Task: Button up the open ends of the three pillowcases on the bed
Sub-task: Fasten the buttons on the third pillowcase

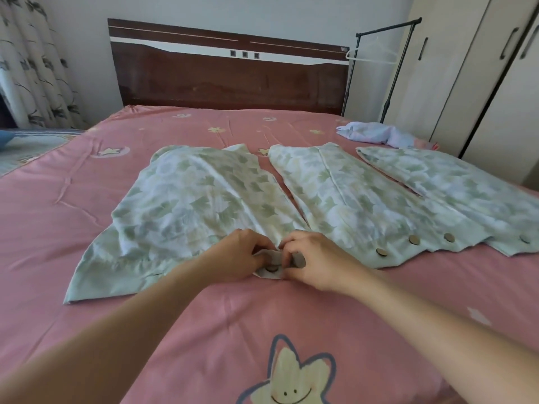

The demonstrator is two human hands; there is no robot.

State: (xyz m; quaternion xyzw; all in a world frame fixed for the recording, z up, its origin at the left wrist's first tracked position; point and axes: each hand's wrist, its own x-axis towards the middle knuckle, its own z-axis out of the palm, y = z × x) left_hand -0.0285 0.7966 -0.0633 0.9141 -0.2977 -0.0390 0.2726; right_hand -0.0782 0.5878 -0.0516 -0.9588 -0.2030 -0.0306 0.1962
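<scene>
Both hands pinching at near hem of left pillowcase [186,199]: left hand [242,256] gripping fabric, right hand [313,259] gripping a round button [299,260]. Beyond, right: middle pillowcase [344,199], right pillowcase [455,185], leaf-printed, flat on pink bed [87,176].

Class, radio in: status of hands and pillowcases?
Left hand, right hand pinching left pillowcase hem at button. Middle pillowcase shows three buttons. Nothing obstructing.

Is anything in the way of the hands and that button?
No. Both the left hand and right hand already pinch the left pillowcase hem at its button; nothing visible lies between.
</scene>
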